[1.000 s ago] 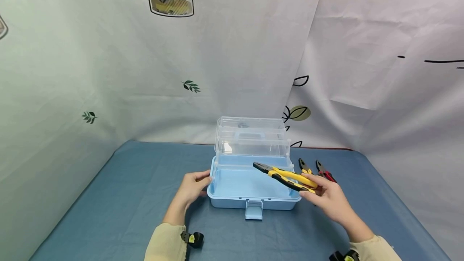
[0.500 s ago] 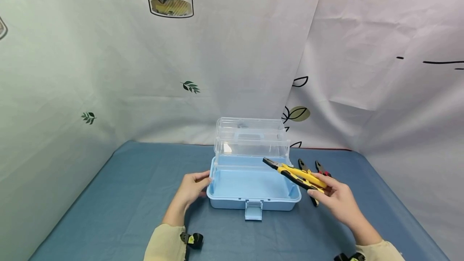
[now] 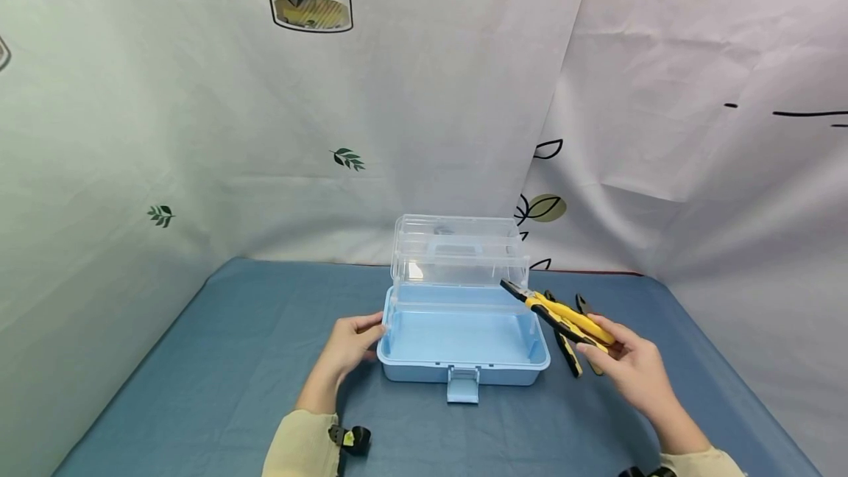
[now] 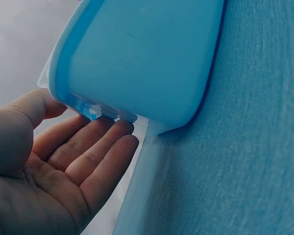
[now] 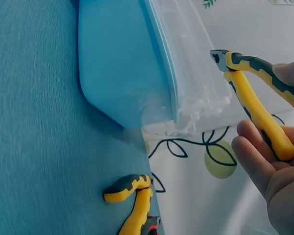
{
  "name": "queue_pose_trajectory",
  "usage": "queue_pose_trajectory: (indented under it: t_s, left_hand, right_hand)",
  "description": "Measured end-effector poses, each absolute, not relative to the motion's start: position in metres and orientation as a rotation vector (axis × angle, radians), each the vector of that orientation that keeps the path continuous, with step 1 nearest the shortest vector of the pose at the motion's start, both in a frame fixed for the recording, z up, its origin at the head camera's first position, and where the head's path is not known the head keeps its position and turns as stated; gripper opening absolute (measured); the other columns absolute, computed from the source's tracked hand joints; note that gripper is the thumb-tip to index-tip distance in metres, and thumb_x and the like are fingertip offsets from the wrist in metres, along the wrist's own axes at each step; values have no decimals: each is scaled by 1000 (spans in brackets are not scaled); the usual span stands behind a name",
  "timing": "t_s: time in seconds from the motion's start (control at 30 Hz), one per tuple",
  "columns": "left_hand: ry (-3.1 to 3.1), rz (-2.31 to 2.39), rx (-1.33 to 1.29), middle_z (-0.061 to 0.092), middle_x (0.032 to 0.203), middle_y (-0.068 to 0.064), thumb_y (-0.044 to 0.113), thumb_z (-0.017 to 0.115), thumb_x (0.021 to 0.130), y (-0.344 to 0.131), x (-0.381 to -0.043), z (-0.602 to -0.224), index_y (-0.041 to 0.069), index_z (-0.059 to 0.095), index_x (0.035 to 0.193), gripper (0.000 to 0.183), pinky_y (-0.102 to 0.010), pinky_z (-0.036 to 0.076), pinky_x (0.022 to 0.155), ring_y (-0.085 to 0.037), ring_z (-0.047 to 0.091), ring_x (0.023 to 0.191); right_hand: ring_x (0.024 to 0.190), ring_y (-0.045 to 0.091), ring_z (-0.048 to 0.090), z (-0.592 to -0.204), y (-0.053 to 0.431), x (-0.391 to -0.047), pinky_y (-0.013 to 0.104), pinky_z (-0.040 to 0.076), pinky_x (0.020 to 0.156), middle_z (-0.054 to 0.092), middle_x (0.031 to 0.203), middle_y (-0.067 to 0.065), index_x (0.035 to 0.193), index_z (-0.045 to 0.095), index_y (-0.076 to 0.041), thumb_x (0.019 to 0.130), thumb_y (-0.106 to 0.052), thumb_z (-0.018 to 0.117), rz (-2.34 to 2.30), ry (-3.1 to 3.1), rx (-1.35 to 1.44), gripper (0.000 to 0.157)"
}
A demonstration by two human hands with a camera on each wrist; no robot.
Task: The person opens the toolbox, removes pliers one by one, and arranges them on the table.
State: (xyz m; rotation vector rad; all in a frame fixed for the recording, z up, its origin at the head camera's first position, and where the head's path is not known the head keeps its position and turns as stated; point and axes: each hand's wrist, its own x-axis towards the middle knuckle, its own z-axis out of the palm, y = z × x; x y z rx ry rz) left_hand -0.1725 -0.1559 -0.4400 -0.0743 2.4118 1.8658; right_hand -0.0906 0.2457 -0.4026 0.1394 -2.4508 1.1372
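Observation:
A light blue plastic toolbox (image 3: 424, 373) stands on the table, its transparent lid (image 3: 457, 245) tipped back and its front latch (image 3: 463, 389) hanging down. My left hand (image 3: 347, 344) holds its left end, thumb (image 4: 41, 105) at the rim and fingers along the outer side. In my right hand (image 3: 639, 374) are yellow-and-black pliers (image 3: 563, 317), gripped by the handles above the toolbox's right end, with the jaws toward the back left. The right wrist view shows the handles of the held pliers (image 5: 255, 110) spread apart.
Beyond the toolbox's right side lie a second pair of yellow-and-black pliers (image 3: 567, 354) and red-handled pliers (image 3: 582, 304), both partly hidden by the held pair. A blue cloth (image 3: 199, 381) covers the table. Printed fabric (image 3: 430, 94) hangs behind it.
My right hand has moved right with the pliers, away from over the toolbox's middle, uncovering more of the second pair's handles. The left hand stays on the toolbox.

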Motion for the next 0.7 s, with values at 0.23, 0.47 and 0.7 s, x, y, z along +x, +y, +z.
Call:
queue_pose_trajectory:
  t_s: [0.23, 0.47, 0.7]
  left_hand:
    - [2416, 1850, -87, 59, 127, -21, 14, 62, 90, -155, -172, -440, 4, 61, 126, 37, -37, 57, 69, -22, 67, 94]
    - [2421, 1850, -90, 60, 127, -21, 13, 62, 90, -155, -172, -439, 5, 61, 126, 37, -37, 57, 69, -22, 67, 95]
    - [2427, 1839, -96, 60, 126, -20, 14, 62, 90, -155, -171, -437, 6, 62, 125, 36, -37, 57, 68, -22, 67, 94]
  right_hand:
    - [76, -14, 56, -403, 252, -88, 15, 51, 57, 61, 113, 26, 125, 59, 1, 82, -13, 73, 1128, -2442, 64, 48]
    - [75, -14, 54, -403, 260, -88, 17, 50, 56, 60, 115, 26, 128, 57, 0, 84, -18, 72, 1128, -2452, -5, 50]
    - [70, -11, 52, -404, 267, -88, 19, 47, 52, 61, 113, 25, 129, 56, 1, 84, -21, 72, 1080, -2458, -66, 52]
